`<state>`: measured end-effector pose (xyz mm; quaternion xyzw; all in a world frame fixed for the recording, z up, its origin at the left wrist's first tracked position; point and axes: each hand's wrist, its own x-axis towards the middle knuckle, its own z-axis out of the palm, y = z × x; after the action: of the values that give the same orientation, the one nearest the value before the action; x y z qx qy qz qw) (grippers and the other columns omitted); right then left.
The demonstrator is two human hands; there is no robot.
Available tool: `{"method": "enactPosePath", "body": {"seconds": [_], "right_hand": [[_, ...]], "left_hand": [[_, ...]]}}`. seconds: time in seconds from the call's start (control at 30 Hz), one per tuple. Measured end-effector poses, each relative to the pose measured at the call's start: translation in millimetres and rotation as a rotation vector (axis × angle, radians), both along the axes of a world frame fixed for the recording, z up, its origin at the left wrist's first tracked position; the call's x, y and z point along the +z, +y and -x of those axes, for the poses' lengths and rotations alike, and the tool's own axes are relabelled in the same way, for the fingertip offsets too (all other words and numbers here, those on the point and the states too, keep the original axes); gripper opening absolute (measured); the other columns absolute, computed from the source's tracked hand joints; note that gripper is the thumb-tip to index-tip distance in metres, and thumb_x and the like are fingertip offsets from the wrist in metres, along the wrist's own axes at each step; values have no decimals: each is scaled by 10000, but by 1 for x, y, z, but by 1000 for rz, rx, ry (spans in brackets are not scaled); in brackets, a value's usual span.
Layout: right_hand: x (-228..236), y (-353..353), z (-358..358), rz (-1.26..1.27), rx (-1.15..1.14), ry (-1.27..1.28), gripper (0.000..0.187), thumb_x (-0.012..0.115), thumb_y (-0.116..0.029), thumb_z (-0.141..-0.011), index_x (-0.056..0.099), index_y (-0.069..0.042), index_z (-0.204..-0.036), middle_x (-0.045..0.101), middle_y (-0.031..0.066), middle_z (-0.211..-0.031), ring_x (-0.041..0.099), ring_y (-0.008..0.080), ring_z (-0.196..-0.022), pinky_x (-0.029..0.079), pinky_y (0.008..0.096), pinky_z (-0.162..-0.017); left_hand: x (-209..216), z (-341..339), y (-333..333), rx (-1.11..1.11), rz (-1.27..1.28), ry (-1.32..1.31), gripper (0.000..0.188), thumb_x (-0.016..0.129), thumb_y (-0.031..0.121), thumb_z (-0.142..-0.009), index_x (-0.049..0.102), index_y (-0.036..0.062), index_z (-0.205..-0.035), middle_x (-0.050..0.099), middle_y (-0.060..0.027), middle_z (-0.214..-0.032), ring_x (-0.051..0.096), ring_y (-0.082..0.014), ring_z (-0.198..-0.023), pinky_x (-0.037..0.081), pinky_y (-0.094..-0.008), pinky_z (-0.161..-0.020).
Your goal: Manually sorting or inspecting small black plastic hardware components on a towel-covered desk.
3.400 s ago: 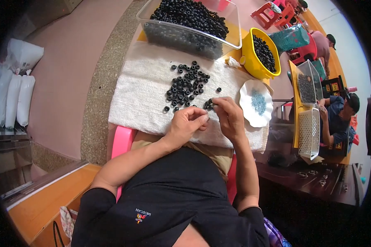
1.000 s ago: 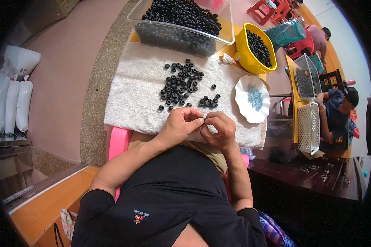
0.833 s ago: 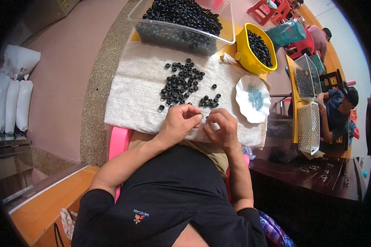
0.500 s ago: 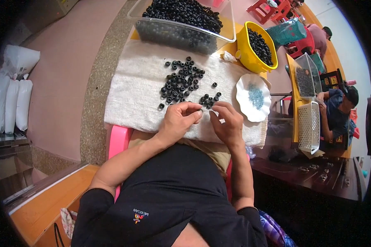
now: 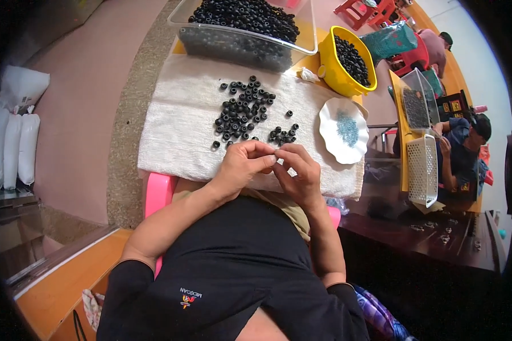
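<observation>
My left hand (image 5: 244, 166) is closed in a pinch, thumb against fingers, on a small black bead-like piece that the fingertips mostly cover. Meeting it tip to tip, my right hand (image 5: 298, 173) is pinched too; what it holds, if anything, is too small to make out. Just beyond the hands, a loose pile of black bead-like pieces (image 5: 242, 113), round with a hole, lies on a white towel (image 5: 176, 125). A smaller cluster of black pieces (image 5: 282, 135) sits nearer my right hand. To the right, a white scalloped plate (image 5: 329, 132) carries tiny pale-blue bits (image 5: 347, 129).
At the towel's far edge stands a clear plastic bin (image 5: 239, 59) full of black pieces. Beside it is a yellow basket (image 5: 331, 71) with more. A person (image 5: 463, 145) works at another table on the right, near a white perforated basket (image 5: 422, 170). White sacks (image 5: 11, 150) stand far left.
My right hand has moved left, and its fingertips now meet those of my left hand. The whole view has shifted slightly; the piles look the same.
</observation>
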<state>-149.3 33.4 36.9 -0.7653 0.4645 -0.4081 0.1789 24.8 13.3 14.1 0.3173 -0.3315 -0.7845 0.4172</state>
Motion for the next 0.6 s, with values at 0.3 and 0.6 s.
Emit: {"method": "enactPosePath", "body": {"seconds": [0.3, 0.6], "right_hand": [[0, 1, 1, 14, 53, -22, 348, 721, 83, -733, 652, -23, -1058, 649, 136, -1011, 646, 174, -680, 526, 270, -579], [-4, 11, 6, 262, -26, 59, 371, 735, 74, -712, 635, -27, -1054, 691, 145, -922, 671, 200, -664, 532, 294, -557]], "left_hand": [[-2, 0, -1, -10, -37, -12, 149, 677, 53, -886, 655, 6, -1026, 683, -42, -923, 636, -94, -807, 537, -233, -717], [-1, 3, 1, 17, -18, -31, 142, 684, 62, -883, 628, 10, -1003, 672, -49, -870, 640, -103, -758, 545, -229, -699]]}}
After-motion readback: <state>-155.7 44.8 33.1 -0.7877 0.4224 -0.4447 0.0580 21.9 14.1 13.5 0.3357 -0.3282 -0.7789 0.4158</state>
